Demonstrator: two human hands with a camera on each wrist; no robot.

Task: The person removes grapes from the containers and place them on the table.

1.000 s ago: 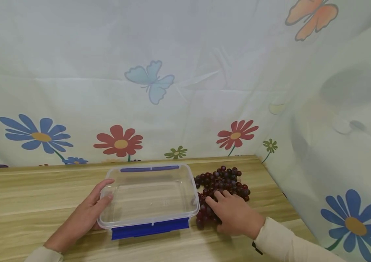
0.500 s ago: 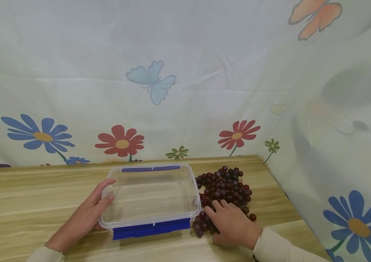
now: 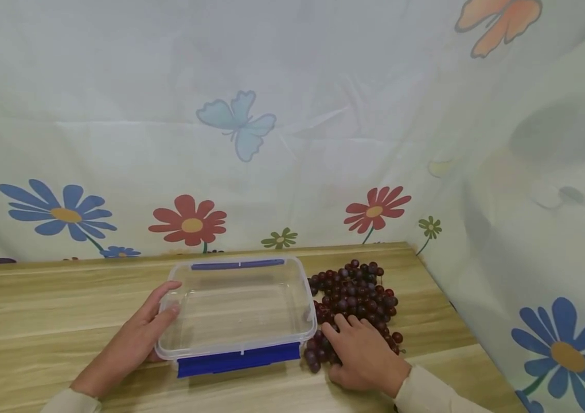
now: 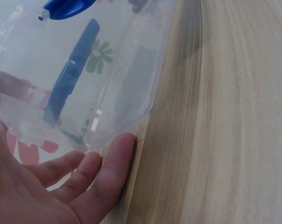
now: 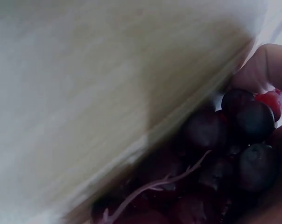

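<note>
A clear plastic food container (image 3: 238, 312) with blue side clips stands lidless on the table. My left hand (image 3: 137, 335) holds its left side, thumb at the rim; in the left wrist view several fingers (image 4: 115, 163) lie against the lower wall. To the right of the container lies a heap of dark red grapes (image 3: 357, 292). My right hand (image 3: 367, 353) grips grapes at the heap's near end, fingers curled over them. The right wrist view shows grapes (image 5: 206, 130) under the hand and a thin bare stem (image 5: 155, 184); part of the grip is hidden.
The wood-grain table (image 3: 55, 321) ends at a white cloth backdrop (image 3: 323, 74) printed with flowers and butterflies. More of this cloth hangs along the right side of the table. A blue clip (image 3: 238, 360) sticks out from the container's near side.
My right hand has shifted a little toward me, drawing some grapes nearer and showing more of the heap behind it. The left hand and the container stay in place.
</note>
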